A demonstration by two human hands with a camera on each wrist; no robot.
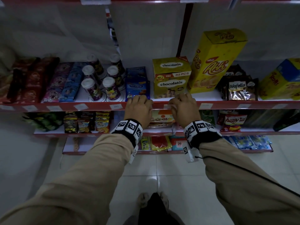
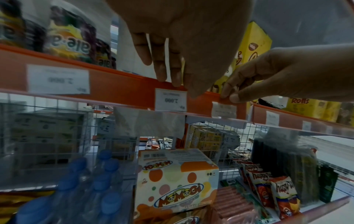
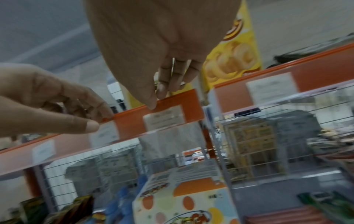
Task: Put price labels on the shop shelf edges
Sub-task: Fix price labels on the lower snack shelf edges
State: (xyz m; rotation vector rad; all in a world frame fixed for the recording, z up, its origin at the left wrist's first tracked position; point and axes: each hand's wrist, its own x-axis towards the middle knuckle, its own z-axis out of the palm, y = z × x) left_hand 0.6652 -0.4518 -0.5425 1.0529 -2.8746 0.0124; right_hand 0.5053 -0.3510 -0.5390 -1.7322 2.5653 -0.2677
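The red shelf edge strip (image 1: 97, 106) of the middle shelf carries several white price labels behind a clear cover. My left hand (image 1: 139, 103) curls over the strip, and its thumb and forefinger pinch the strip's top edge (image 3: 99, 121) above one seated label (image 3: 104, 133). To its right, my right hand (image 1: 181, 102) pinches at the top edge of another price label (image 2: 224, 109), thumb in front and fingers behind the strip (image 3: 155, 101). That label sits in the strip below the chocolatos box (image 1: 171, 77). A label printed 2.000 (image 2: 170, 99) lies just below my left fingers.
Above the strip stand cups (image 1: 93, 88), a blue packet (image 1: 137, 82), a tall yellow box (image 1: 214, 60) and Wafello packs (image 1: 240, 88). The shelf below holds a Momogi box (image 2: 176, 181), snack bags (image 2: 275, 189) and blue-capped bottles (image 2: 91, 181). Behind it is a wire grid back (image 3: 249, 151).
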